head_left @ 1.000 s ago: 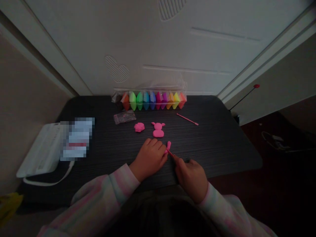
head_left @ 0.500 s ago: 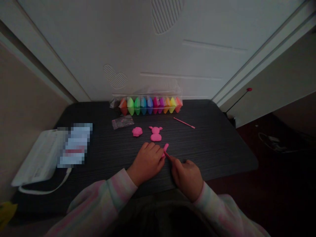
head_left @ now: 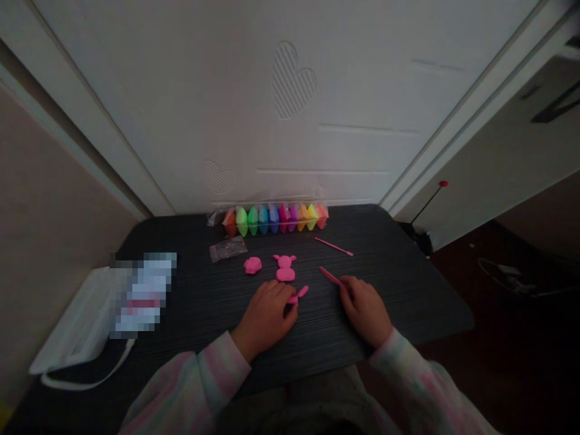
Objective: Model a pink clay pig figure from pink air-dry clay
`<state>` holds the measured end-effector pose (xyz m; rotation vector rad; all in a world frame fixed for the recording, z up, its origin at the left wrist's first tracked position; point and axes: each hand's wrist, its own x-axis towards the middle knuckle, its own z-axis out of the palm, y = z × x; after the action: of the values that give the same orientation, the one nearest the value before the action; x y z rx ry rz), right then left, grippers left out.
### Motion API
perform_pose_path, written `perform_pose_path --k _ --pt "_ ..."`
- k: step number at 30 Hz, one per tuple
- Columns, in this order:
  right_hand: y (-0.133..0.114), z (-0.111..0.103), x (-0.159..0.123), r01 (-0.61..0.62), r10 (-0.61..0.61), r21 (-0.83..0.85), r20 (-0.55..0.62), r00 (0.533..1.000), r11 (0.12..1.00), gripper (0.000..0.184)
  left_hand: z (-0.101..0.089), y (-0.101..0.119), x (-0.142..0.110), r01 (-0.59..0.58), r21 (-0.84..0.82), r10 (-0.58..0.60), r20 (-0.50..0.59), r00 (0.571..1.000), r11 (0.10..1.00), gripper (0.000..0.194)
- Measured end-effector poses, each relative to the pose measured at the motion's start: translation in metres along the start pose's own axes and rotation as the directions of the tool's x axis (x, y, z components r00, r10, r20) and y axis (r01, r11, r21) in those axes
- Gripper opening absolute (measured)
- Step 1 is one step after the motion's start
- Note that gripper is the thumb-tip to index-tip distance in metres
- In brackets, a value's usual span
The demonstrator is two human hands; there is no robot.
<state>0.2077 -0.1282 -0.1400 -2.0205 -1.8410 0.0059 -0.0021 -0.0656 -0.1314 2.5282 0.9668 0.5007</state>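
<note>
My left hand (head_left: 267,315) is closed at the near middle of the dark table, fingertips on a small pink clay roll (head_left: 293,299). A separate-looking short piece of pink clay (head_left: 303,290) lies at the end of that roll, angled up to the right. My right hand (head_left: 367,311) grips a pink modelling knife (head_left: 330,276), its blade pointing up-left, apart from the clay. Just beyond my left hand lies a pink clay figure (head_left: 285,274) with an oval body, round head and two ears. Left of it sits a pink clay lump (head_left: 252,265).
Behind stands a row of coloured clay packs (head_left: 274,219) in clear plastic. A small clear bag (head_left: 228,248) lies before it. A thin pink tool (head_left: 334,246) rests at right. A blurred-out phone (head_left: 145,296) with a white cable (head_left: 90,385) lies left, beside a white object (head_left: 75,326).
My right hand has moved right with the knife, away from the clay. My left hand's fingers have shifted, and the clay roll now shows in two parts. The view has tilted up.
</note>
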Motion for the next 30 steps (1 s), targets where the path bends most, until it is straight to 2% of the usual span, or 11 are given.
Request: perform_pose_path --k 6,8,11,13,16,21,25,28,30 --pt "-0.008 0.002 0.004 -0.02 0.013 -0.061 -0.101 0.995 0.998 0.024 -0.001 0.001 0.001 0.016 0.005 -0.016 0.026 1.0 1.0 0.01" --pt "-0.016 0.001 0.002 0.057 -0.06 -0.036 -0.097 0.994 0.998 0.027 -0.001 0.001 0.001 0.016 0.004 -0.016 0.031 0.999 1.0 0.01" --pt "-0.034 0.004 0.0 0.245 -0.245 0.069 -0.013 0.969 0.967 0.029 -0.001 0.001 0.0 0.007 -0.002 -0.007 0.03 1.0 1.0 0.009" --pt "-0.044 0.009 0.001 0.276 -0.283 0.153 0.03 0.959 0.949 0.027 -0.001 0.0 0.0 0.008 -0.011 -0.008 0.027 1.0 1.0 0.008" --pt "-0.05 0.014 0.002 0.224 -0.237 0.249 0.024 0.971 0.942 0.016 -0.004 -0.001 0.0 0.026 -0.03 -0.025 0.021 0.999 0.999 0.007" --pt "-0.045 0.014 0.003 0.145 -0.137 0.328 -0.048 0.989 0.934 0.007 -0.009 -0.001 0.002 0.075 -0.086 -0.074 0.005 0.997 0.994 0.006" --pt "-0.043 0.012 0.003 0.061 -0.005 0.397 -0.14 0.99 0.916 0.011 -0.011 -0.002 0.002 0.078 -0.138 -0.086 -0.051 0.995 0.987 0.015" --pt "-0.041 0.011 0.002 0.008 0.095 0.429 -0.217 0.972 0.903 0.016 -0.012 -0.003 0.001 0.045 -0.173 -0.061 -0.091 0.994 0.984 0.027" --pt "-0.04 0.01 0.001 -0.03 0.161 0.454 -0.253 0.954 0.891 0.021 -0.013 -0.003 0.001 0.019 -0.184 -0.038 -0.099 0.994 0.983 0.026"
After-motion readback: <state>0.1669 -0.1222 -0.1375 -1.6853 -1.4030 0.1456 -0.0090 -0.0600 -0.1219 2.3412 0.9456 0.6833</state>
